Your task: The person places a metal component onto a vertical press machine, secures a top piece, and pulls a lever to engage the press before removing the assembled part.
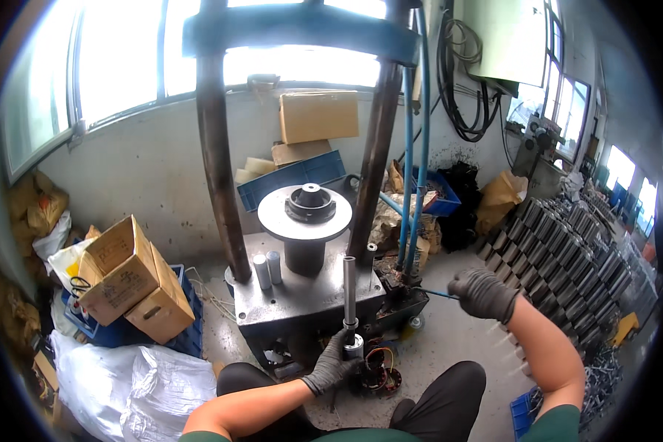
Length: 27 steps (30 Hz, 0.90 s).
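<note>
My left hand, in a dark grey glove, is closed around a metal shaft assembly in front of the press table. A long grey metal tube stands upright on top of that assembly. Beside and below the left hand sits a round part with red and yellow wires; it looks like a motor. My gloved right hand is out to the right, its fingers curled around the end of a thin blue lever that comes from the press side.
The press table bears a round steel plate on a dark column and two light cylinders. Dark press posts rise beside it. Stacked metal cylinders stand right; cardboard boxes and white sacks lie left.
</note>
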Tool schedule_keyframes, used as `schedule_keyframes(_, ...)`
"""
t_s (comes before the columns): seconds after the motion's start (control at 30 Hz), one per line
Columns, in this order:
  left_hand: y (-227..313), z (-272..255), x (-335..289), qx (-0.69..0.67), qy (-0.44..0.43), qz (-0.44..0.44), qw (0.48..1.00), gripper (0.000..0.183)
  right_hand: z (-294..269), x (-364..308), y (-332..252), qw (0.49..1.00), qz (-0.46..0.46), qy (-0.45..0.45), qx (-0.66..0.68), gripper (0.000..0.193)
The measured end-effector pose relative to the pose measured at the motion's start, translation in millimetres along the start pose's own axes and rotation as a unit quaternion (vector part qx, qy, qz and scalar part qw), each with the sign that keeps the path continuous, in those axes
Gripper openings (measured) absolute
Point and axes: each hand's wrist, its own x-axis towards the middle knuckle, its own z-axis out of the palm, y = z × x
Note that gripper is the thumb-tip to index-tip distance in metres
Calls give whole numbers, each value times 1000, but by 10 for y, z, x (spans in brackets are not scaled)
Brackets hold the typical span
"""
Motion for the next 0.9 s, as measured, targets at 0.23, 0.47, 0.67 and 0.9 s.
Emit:
schedule_keyframes(0.23, 703, -408, 653, -18, 25, 161, 986, 34, 241, -524, 286, 982, 124, -78, 121, 36)
schedule_keyframes(0.47, 1955, -1125, 2154, -437, 0, 109, 893, 25, 300, -523, 337, 974, 141, -128, 126, 49)
schedule_keyframes(0.67, 1742, -1833, 3265, 24, 141, 274, 951, 49, 10, -359, 147, 955, 179, -179, 156, 86)
schedule_keyframes(0.9, 1499, -2305, 3962, 57, 167, 142, 974, 78, 19, -354, 137, 958, 171, -157, 169, 70)
